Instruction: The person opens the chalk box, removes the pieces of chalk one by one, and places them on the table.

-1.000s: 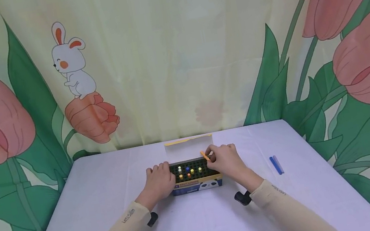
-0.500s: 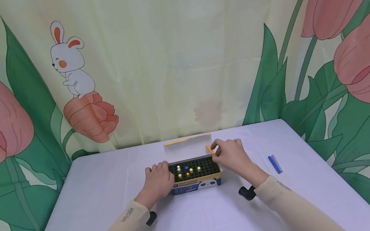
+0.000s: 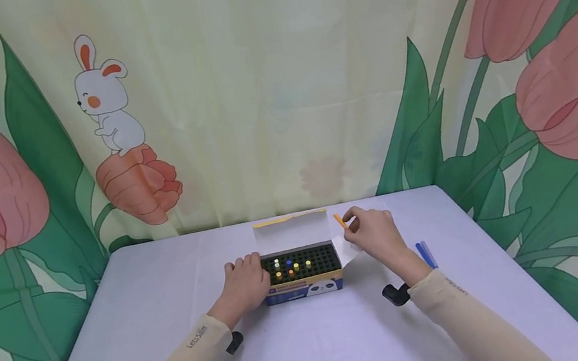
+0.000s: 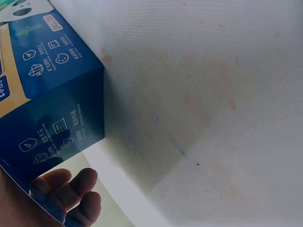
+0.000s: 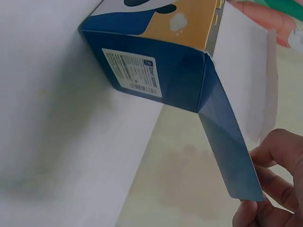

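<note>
A blue and yellow cardboard box (image 3: 297, 291) with a panda print stands on the table. Inside it is a black insert (image 3: 318, 253) with rows of holes and several coloured stick ends. My left hand (image 3: 247, 281) holds the box's left end; its fingertips (image 4: 87, 205) show beyond the cardboard edge in the left wrist view. Beyond the box's right end, my right hand (image 3: 376, 235) pinches a slim orange crayon-like stick (image 3: 339, 220). In the right wrist view, the fingers (image 5: 279, 153) lie close around the blue side flap (image 5: 232, 156), and the stick is hidden.
A blue stick (image 3: 426, 255) and a purple stick beside it lie on the white tablecloth (image 3: 320, 356), to the right. The box's raised lid (image 3: 291, 228) stands behind it. A curtain (image 3: 251, 97) with tulips and a rabbit hangs at the table's far edge.
My right hand has moved right and away from me, off the box's right end, with the orange stick. The side flap now shows folded outward. My left hand stays on the box.
</note>
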Motion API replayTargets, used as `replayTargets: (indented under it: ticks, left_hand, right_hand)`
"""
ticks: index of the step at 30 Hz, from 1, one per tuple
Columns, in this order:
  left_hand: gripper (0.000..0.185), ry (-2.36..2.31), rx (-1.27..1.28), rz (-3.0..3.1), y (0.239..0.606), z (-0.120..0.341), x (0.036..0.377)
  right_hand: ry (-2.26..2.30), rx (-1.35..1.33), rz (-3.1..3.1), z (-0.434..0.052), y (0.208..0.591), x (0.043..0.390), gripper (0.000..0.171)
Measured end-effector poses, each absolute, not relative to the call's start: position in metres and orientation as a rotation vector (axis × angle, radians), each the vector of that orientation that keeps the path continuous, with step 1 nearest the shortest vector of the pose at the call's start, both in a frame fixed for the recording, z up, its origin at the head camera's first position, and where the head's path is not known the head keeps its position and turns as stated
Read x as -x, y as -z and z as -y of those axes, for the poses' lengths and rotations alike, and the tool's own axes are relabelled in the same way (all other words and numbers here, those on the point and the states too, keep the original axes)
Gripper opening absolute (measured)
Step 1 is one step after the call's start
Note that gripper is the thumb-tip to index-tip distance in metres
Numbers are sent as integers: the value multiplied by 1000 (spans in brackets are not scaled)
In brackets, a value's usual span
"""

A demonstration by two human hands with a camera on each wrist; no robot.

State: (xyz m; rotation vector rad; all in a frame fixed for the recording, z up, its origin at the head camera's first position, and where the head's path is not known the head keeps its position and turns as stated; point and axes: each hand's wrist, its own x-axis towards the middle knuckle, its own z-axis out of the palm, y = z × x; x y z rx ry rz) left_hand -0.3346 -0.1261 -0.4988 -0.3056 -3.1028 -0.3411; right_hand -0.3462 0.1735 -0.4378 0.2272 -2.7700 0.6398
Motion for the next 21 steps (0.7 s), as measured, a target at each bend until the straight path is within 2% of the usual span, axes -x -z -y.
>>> replayTargets:
  ticks: [21]
  left_hand:
    - [39, 335, 287, 3101, 498, 125, 333]
  right_hand:
    - [-790, -39, 2795, -211, 441, 342, 28]
